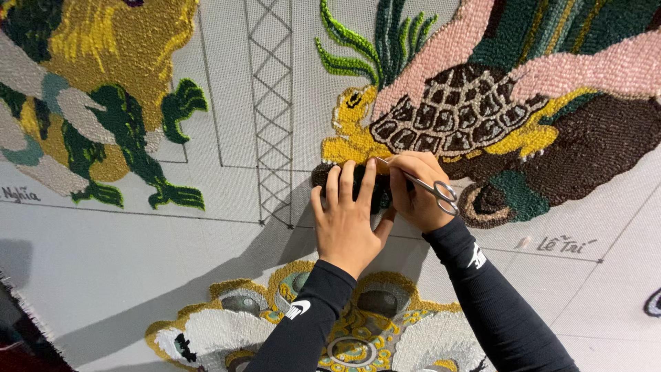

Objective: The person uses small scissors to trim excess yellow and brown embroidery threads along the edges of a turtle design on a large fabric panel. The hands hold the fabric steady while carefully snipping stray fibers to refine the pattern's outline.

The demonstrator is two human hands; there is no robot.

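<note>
Scissors (428, 186) sit in the right hand (417, 195), fingers curled shut around the silver handles, blades pointing left at a dark tufted patch (348, 184) of the stretched grey canvas (124, 248). Left hand (346, 219) lies flat and open on that patch, fingers spread (holding nothing). Just beyond is a tufted yellow-and-brown turtle (441, 117); a lion-head design (275, 324) lies near, under the black sleeves.

Scissors (432, 187) at frame centre: shiny smooth metal. Backing cloth (124, 255): matt white woven mesh, fine grid; tufted turtle (451, 114), upper right, is rough looped yarn, matt, as is the dark patch (372, 193) under the fingers. Sleeves (506, 317), lower centre: smooth black stretch fabric, slight sheen.
</note>
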